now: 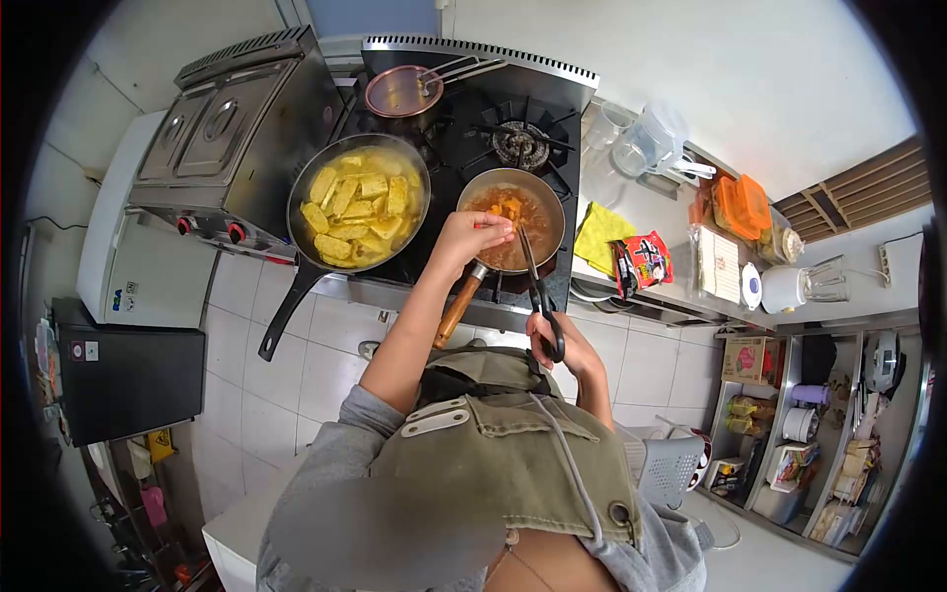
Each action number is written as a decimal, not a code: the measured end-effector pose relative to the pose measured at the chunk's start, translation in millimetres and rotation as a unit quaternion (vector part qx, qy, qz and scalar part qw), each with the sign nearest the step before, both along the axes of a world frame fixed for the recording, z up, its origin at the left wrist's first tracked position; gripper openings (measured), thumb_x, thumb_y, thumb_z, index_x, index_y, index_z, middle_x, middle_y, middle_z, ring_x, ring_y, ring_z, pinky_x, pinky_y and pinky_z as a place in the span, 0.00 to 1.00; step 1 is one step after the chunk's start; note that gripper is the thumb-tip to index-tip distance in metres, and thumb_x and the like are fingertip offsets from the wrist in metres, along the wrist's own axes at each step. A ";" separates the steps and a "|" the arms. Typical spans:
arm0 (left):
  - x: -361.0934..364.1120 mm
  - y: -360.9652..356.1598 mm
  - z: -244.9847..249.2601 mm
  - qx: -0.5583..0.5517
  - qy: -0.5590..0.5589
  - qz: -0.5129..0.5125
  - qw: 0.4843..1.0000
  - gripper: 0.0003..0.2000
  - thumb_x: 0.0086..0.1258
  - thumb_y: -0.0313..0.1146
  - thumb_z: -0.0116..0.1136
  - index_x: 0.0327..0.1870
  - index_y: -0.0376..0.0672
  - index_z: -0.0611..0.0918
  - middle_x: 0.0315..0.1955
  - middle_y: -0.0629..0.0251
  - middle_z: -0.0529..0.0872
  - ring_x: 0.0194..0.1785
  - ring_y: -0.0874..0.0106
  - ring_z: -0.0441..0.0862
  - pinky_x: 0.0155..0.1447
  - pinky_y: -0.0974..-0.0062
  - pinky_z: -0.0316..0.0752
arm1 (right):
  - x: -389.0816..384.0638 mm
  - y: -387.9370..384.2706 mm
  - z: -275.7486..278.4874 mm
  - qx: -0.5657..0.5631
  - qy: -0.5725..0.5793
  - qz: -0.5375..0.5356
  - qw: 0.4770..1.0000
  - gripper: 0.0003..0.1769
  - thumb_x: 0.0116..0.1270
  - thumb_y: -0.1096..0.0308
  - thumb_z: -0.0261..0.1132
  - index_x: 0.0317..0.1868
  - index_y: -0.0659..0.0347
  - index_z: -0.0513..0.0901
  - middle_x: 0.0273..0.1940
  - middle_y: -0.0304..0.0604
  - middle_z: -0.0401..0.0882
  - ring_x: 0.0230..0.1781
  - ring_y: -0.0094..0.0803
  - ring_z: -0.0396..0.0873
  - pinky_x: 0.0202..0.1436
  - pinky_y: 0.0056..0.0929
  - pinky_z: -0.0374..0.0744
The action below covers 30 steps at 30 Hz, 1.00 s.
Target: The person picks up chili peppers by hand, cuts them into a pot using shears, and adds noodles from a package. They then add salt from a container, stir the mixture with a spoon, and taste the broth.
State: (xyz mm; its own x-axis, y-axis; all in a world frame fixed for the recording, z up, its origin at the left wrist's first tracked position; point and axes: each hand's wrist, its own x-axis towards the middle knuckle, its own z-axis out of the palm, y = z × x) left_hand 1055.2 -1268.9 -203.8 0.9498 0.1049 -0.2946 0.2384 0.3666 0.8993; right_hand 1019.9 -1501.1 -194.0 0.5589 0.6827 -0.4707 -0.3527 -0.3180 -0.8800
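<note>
Over the saucepan [545,187] of reddish broth, my left hand [472,242] is closed in a pinch. A small orange piece of food [509,208] shows right at its fingertips, over the broth. My right hand [570,347] grips black-handled scissors [539,291], their blades pointing up across the saucepan beside the left fingertips. The saucepan's wooden handle [459,312] sticks out toward me, below my left forearm. To the left, a large frying pan [293,212] holds several yellow pieces [360,207] in cloudy yellow liquid, its black handle angled toward me.
Behind the pans, a small pot [400,91] with utensils stands on the stove [464,128]. On the right counter lie a yellow cloth [598,237], a red noodle packet [642,262], orange-lidded containers [740,205] and a blender [809,284]. A steel fryer [232,118] stands left of the stove.
</note>
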 end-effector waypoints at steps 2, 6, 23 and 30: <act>0.7 1.4 1.6 0.018 0.012 0.000 1.000 0.10 0.63 0.23 0.57 0.42 0.25 0.79 0.38 0.54 0.84 0.42 0.70 0.84 0.48 0.81 0.80 | -1.4 0.0 0.6 0.014 -0.007 0.002 1.000 0.33 0.62 0.34 0.54 0.28 0.62 0.69 0.10 0.37 0.68 0.08 0.22 0.65 0.13 0.21 0.62; 0.4 -0.7 -0.7 0.012 0.009 -0.003 1.000 0.10 0.64 0.23 0.57 0.43 0.25 0.79 0.38 0.53 0.84 0.42 0.70 0.84 0.48 0.81 0.80 | -3.2 -1.2 -1.6 0.009 -0.019 0.019 1.000 0.34 0.62 0.33 0.53 0.29 0.62 0.69 0.11 0.37 0.68 0.08 0.22 0.65 0.13 0.21 0.62; -0.8 -4.0 -2.0 0.012 -0.004 -0.023 1.000 0.09 0.60 0.23 0.61 0.39 0.26 0.80 0.34 0.55 0.85 0.39 0.70 0.85 0.47 0.80 0.80 | -0.5 -2.4 3.5 -0.002 -0.008 0.024 1.000 0.31 0.62 0.35 0.55 0.25 0.59 0.68 0.10 0.34 0.66 0.09 0.20 0.63 0.13 0.20 0.61; -0.9 -3.8 -1.6 0.027 0.004 -0.026 0.999 0.09 0.60 0.23 0.62 0.39 0.27 0.80 0.34 0.55 0.85 0.39 0.70 0.85 0.47 0.80 0.80 | 1.0 -5.6 3.8 -0.058 -0.013 0.021 0.998 0.30 0.63 0.38 0.57 0.24 0.59 0.69 0.10 0.36 0.67 0.08 0.21 0.64 0.13 0.21 0.60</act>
